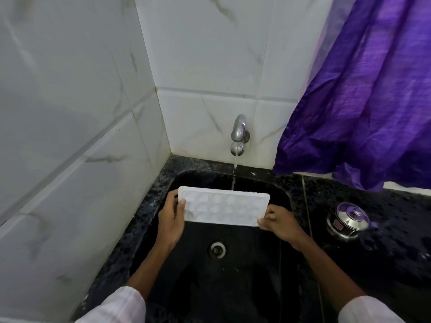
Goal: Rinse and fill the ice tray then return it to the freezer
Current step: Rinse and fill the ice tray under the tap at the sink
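Tray: the white ice tray [225, 207] was held level over the black sink [245, 264], cups facing up, its long side running 9 to 3 o'clock.
Left hand: the left hand [171, 219] gripped the tray's 9 o'clock end, thumb lying on the top rim and the other fingers curled under it.
Right hand: the right hand [277, 221] pinched the tray's corner at about 4 o'clock, fingertips closed on the rim.
Tap: a chrome tap [238, 134] stood out from the tiled wall [210, 66] at 12 o'clock from the tray.
Water: a thin stream [234, 169] fell from the tap and reached the tray's far edge, right of its middle; whether it landed in a cup or ran behind the rim could not be told.
Drain: the round drain [218, 249] sat in the sink floor at 6 o'clock from the tray.
Counter: the dark speckled counter [384, 252] ran around the sink.
Pot: a small steel pot [347, 220] with a lid stood on the counter at 3 o'clock from the tray, well apart from it.
Curtain: a purple curtain [363, 94] hung at 2 o'clock, its hem resting on the counter.
Sleeves: pale sleeves [116, 306] covered both forearms near the bottom edge.
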Tool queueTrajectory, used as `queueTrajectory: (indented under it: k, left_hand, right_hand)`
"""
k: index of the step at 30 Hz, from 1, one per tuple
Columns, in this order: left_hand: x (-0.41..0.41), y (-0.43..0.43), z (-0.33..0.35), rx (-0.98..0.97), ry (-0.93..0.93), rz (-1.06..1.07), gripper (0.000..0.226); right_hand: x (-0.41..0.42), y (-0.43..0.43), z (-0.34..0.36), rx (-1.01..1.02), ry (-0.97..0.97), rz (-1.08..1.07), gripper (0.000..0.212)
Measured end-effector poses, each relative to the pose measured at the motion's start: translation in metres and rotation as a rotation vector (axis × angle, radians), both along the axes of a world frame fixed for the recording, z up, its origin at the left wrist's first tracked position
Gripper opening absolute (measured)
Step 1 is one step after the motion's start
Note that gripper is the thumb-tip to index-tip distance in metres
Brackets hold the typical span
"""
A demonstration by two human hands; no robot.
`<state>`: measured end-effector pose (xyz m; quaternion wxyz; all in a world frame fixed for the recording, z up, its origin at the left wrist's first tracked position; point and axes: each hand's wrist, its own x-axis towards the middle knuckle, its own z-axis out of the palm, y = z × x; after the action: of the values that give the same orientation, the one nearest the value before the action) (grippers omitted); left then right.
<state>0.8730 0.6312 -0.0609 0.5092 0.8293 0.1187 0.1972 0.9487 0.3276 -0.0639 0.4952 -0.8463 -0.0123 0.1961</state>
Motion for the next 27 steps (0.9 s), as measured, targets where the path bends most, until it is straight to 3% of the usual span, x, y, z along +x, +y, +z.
queueTrajectory:
  k: [1,3,5,8,12,19,22,25,27]
  left_hand:
    - [0.0,0.002,-0.003,-0.008,0.026,0.032,0.023]
    - [0.002,0.005,-0.005,-0.008,0.077,0.089,0.025]
    - [0.003,0.009,-0.007,-0.008,0.133,0.118,0.026]
    - [0.002,0.015,-0.015,-0.039,0.165,0.119,0.027]
    - [0.001,0.02,-0.02,-0.075,0.192,0.131,0.028]
    - [0.005,0.02,-0.014,-0.111,0.196,0.08,0.026]
    - [0.008,0.021,-0.011,-0.126,0.205,0.063,0.026]
    - [0.01,0.021,-0.011,-0.164,0.22,0.057,0.025]
    - [0.011,0.02,-0.011,-0.175,0.229,0.057,0.024]
  right_hand:
    - [0.002,-0.001,0.005,0.021,0.079,0.064,0.005]
    - [0.015,0.001,0.019,0.025,0.143,0.068,0.026]
    - [0.034,0.011,0.035,0.071,0.076,-0.134,0.03]
    - [0.069,0.038,0.062,0.244,0.006,-0.369,0.017]
    - [0.112,0.086,0.091,0.352,0.015,-0.391,0.01]
    - [0.159,0.131,0.088,0.326,0.174,-0.426,0.031]
    - [0.158,0.132,0.086,0.507,0.255,-0.477,0.014]
    - [0.16,0.131,0.087,0.735,0.326,-0.505,0.021]
    - [0.164,0.13,0.089,0.783,0.373,-0.505,0.025]
